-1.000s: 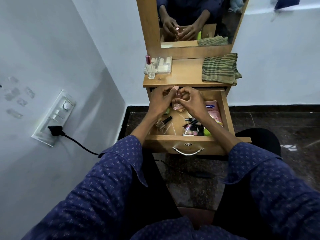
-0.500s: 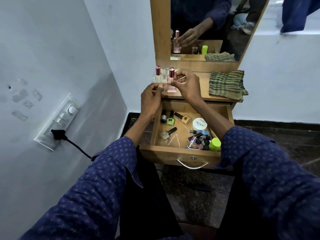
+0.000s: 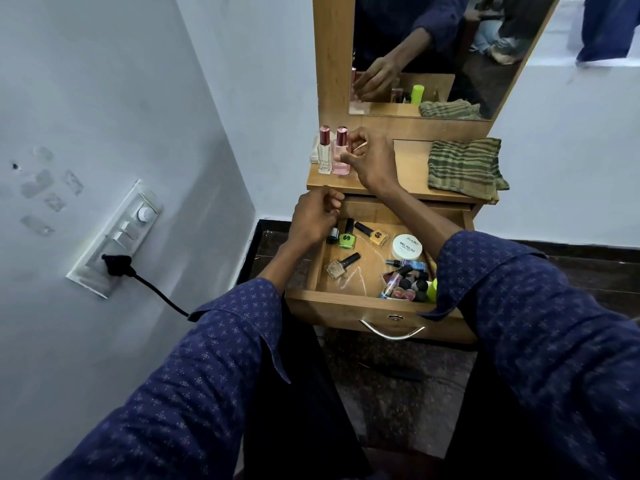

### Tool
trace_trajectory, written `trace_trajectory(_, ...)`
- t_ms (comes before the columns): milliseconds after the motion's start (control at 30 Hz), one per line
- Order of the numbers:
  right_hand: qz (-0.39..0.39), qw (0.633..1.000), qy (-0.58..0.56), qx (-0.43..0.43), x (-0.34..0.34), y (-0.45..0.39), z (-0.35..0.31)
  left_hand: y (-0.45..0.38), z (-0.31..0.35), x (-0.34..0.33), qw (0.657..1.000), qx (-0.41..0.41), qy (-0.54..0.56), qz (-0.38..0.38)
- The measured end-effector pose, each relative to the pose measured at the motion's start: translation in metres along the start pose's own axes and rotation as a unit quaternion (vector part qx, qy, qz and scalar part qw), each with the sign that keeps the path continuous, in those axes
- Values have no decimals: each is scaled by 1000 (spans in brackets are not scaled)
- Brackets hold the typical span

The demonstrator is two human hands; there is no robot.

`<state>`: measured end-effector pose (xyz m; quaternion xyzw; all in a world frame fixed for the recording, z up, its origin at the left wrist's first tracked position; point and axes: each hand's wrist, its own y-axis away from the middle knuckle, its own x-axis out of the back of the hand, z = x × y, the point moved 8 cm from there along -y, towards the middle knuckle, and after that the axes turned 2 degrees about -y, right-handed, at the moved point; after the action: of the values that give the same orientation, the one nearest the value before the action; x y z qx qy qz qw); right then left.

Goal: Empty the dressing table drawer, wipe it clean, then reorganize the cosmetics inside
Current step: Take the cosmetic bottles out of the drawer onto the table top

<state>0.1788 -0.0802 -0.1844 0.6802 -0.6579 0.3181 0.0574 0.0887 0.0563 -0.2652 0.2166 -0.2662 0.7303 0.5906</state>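
Right hand [image 3: 372, 161] pinches the pink perfume bottle [image 3: 340, 154] upright near the bench [image 3: 408, 174] left edge. Left hand [image 3: 315, 216], curled empty, hovers at the open drawer [image 3: 346, 306] at its 10 o'clock corner.

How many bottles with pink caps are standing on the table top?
2. A clear bottle stands at the left edge, and a pink bottle right beside it, by the right hand. The hand may hide others.

Two bottles [image 3: 333, 151] stand left of the cloth [image 3: 464, 168], seemingly behind the drawer [image 3: 349, 306].
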Motion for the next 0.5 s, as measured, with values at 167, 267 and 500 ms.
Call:
trace_trajectory(167, -1, 1000, 27, 7, 6, 10, 4, 8, 5, -19, 992, -15, -120, -37)
trace_trajectory(267, 47, 996, 68, 30, 23, 31, 4, 9, 19, -26, 973, -44, -224, -23)
trace_trajectory(500, -41, 973, 215, 68, 18, 94, 35, 14, 25, -57, 928, -42, -369, -32)
